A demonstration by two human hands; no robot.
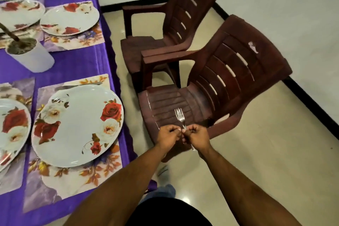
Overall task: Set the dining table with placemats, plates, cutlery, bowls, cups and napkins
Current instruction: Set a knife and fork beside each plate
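Both forearms reach forward, and the left hand point(167, 135) and right hand point(197, 136) meet, fingers curled round a bunch of forks point(180, 118) above the near chair point(229, 82). Tines point away, handles run back through the right fist. The nearest plate point(77, 124) lies left on the desk point(73, 64), closer to the left hand. How many forks, I cannot tell.
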